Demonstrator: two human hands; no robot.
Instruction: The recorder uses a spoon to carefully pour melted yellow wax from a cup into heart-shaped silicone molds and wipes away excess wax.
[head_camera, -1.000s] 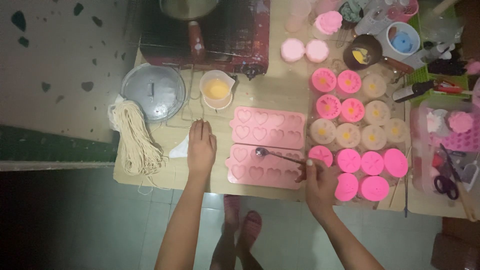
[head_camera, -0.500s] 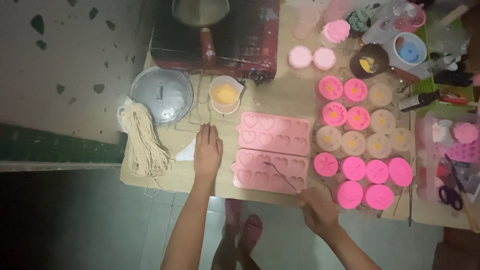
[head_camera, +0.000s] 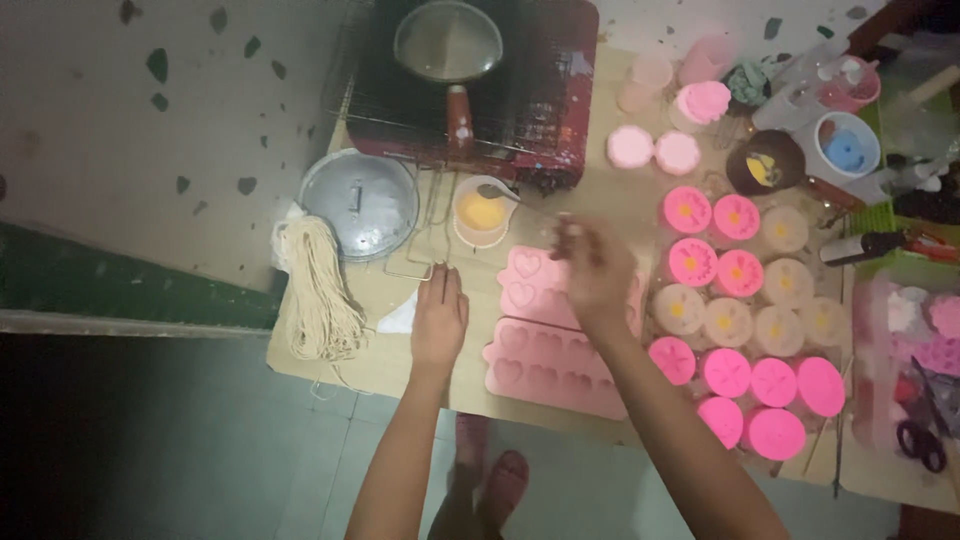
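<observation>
The person's left hand (head_camera: 440, 318) lies flat, palm down and fingers together, on the counter (head_camera: 400, 365) just beside the left end of the pink heart moulds (head_camera: 545, 365); its grip is loose and holds nothing. The right hand (head_camera: 595, 268) hovers above the upper of the two moulds, blurred. Its fingers seem pinched around the end of a thin spoon (head_camera: 497, 192), but the blur hides the contact, so whether the grip holds the handle cannot be told. The spoon's bowl sits over a small cup of yellow liquid (head_camera: 480, 213), which stands toward the far edge of the counter, just in front of a dark red stove (head_camera: 545, 90) that carries a pan (head_camera: 447, 42). A round metal lid (head_camera: 360, 205) rests left of the cup, and a bundle of pale string (head_camera: 320, 295) lies at the counter's left edge, below the lid. Right of the heart moulds, round pink and cream moulds (head_camera: 735, 325) stand in rows, close together, reaching toward the near edge. The two heart moulds lie side by side, touching, near the counter's front edge.
</observation>
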